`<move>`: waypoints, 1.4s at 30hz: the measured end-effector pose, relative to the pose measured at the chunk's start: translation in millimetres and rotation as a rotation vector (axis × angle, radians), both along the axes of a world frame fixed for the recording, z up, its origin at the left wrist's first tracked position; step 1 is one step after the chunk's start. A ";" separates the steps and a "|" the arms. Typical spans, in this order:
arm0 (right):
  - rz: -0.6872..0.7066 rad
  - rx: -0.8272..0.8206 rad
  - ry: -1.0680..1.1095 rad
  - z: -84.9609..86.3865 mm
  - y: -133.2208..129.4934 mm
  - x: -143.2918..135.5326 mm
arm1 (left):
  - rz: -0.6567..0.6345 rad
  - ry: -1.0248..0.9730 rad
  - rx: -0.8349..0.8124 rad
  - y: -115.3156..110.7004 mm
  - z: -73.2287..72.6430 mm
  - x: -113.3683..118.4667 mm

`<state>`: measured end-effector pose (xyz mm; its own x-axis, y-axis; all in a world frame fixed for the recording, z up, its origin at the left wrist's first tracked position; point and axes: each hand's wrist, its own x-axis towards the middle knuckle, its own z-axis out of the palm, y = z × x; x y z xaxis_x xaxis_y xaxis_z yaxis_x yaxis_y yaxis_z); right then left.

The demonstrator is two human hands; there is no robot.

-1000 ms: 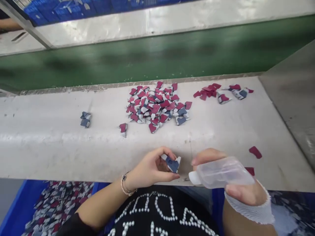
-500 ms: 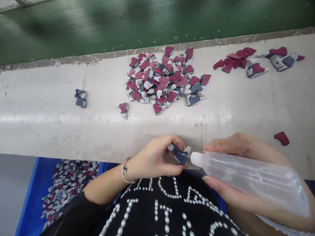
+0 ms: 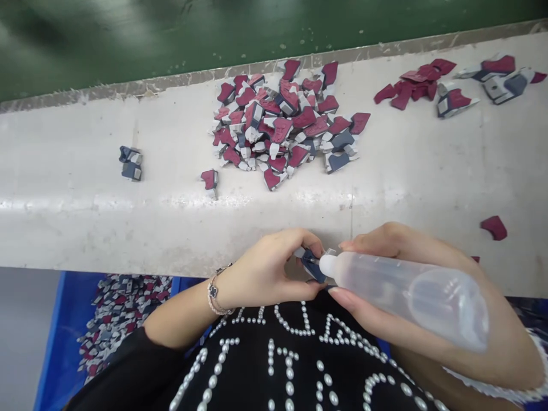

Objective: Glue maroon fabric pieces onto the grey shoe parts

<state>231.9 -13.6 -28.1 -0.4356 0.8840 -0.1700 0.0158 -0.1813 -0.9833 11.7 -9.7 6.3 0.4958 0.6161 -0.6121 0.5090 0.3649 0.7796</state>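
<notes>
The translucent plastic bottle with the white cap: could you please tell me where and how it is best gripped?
The translucent plastic bottle is probably best gripped around its long body, coming from the right, as the right hand holds it. Its white cap points left, at the small dark blue piece in the left hand, so that end seems better left free.

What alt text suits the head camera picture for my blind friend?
A person's left hand holds a small dark-blue part while the right hand holds a translucent bottle, its white cap pointing at the part. Beyond them, maroon, white and blue pieces lie heaped on a pale worktop.
</notes>
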 end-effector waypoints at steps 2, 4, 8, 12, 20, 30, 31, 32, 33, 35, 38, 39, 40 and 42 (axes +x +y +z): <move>0.019 -0.004 -0.012 0.7 -0.1 0.5 | -0.004 0.006 -0.020 0.2 0.4 0.5; 0.042 0.005 -0.020 1.8 -0.1 1.5 | -0.006 0.000 -0.025 0.3 0.7 0.8; 0.052 0.013 -0.045 4.3 -0.1 3.9 | -0.014 0.010 -0.020 -0.1 1.0 0.7; 0.092 0.062 -0.058 5.7 -2.7 3.9 | -0.020 0.021 -0.021 -0.6 0.1 -0.7; 0.092 0.043 -0.034 2.3 -3.4 0.7 | -0.003 0.011 -0.003 1.7 0.9 0.1; 0.084 0.065 -0.062 6.4 -2.9 3.7 | -0.025 0.024 -0.006 2.2 2.2 1.9; 0.072 0.068 -0.079 5.5 -2.7 4.3 | -0.022 0.016 -0.012 2.2 2.2 1.6; 0.059 0.076 -0.085 5.0 -2.6 4.5 | -0.022 0.013 -0.011 2.3 2.2 1.5; 0.047 0.085 -0.088 5.0 -2.5 4.2 | -0.026 0.014 -0.005 2.3 2.3 1.4; 0.051 0.090 -0.088 6.3 -2.4 2.8 | -0.040 0.024 0.019 2.4 2.7 1.3; 0.096 0.074 -0.082 9.8 -3.3 1.8 | -0.055 0.034 0.045 2.2 3.0 1.2; 0.108 0.070 -0.094 10.7 -4.1 2.2 | -0.061 0.037 0.047 2.1 3.0 1.0; 0.120 0.071 -0.110 11.2 -5.1 3.1 | -0.065 0.043 0.053 2.1 3.1 0.8; 0.130 0.090 -0.145 11.1 -7.4 5.5 | -0.077 0.062 0.067 2.2 3.2 0.3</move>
